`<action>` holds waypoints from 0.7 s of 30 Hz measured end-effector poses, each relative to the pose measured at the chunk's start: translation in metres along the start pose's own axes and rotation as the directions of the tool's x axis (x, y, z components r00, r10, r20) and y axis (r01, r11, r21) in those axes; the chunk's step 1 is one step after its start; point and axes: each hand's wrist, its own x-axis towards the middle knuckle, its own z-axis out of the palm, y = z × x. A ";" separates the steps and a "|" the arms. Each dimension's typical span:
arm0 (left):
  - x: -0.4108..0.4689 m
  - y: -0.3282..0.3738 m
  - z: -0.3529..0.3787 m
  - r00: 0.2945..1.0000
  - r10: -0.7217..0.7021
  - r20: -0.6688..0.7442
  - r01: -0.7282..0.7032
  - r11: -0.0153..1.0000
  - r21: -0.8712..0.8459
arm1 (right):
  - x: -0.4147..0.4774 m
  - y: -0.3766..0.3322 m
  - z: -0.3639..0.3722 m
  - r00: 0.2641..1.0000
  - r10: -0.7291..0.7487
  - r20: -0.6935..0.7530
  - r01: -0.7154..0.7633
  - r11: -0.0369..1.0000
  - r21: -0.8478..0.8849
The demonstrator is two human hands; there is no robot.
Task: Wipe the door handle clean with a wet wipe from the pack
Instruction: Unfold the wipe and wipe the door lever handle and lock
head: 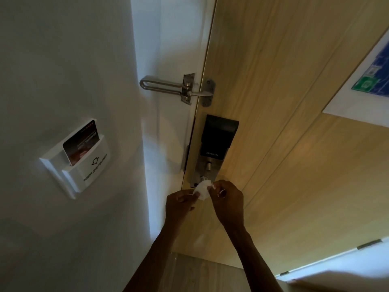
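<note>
- The left hand (pixel 181 204), just below the smart lock (pixel 217 137), pinches the left edge of a white wet wipe (pixel 201 190) between thumb and fingertips.
- The right hand (pixel 228 199), below and slightly right of the lock, pinches the wipe's right edge with its fingers curled.
- The crumpled wipe hangs between both hands, directly under the lock's silver plate.
- Of the door handle (pixel 203 178) only a round silver stub shows, at the foot of the lock. The wipe's top edge overlaps it.
- The lock's black housing reads "SMART LOCK".
- The door's edge runs just left of the lock, against a white frame.
- Left of the lock, a white wall card holder (pixel 88 169) reads "INSERT CARD FOR POWER". A dark key card (pixel 81 142) stands in it, its print blurred.
- Above the lock, a silver swing-bar guard (pixel 164 84) bridges door and frame.
- Right of the lock lies bare pale wooden door (pixel 284 102).
- Far up to the right of the lock is a white notice (pixel 366 85), unreadable.
</note>
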 end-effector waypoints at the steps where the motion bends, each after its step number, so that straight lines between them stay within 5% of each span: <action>1: 0.001 -0.002 0.003 0.999 -0.010 -0.039 0.009 1.000 -0.023 | 0.002 0.000 0.003 1.000 0.005 -0.001 -0.005 1.000 -0.028; 5: 0.000 -0.007 0.014 0.987 -0.089 -0.135 0.067 0.985 -0.159 | 0.002 -0.001 0.009 1.000 0.019 -0.024 -0.020 0.998 -0.059; 9: -0.001 0.006 0.018 0.983 -0.184 -0.021 0.172 0.950 -0.261 | 0.007 -0.002 0.006 0.998 0.039 -0.059 -0.042 0.997 -0.064; 13: 0.000 0.011 0.011 0.926 -0.361 0.109 0.367 0.799 -0.476 | 0.012 0.005 -0.001 0.997 0.007 -0.073 -0.015 0.994 -0.109; 18: -0.008 0.018 0.030 0.989 0.013 -0.149 -0.039 0.983 -0.177 | 0.011 0.019 -0.019 0.994 0.014 -0.111 -0.022 0.998 -0.065; 21: -0.013 0.021 0.043 0.967 -0.011 -0.255 -0.043 0.977 -0.207 | 0.009 0.027 -0.033 0.990 0.035 -0.140 -0.037 0.999 -0.013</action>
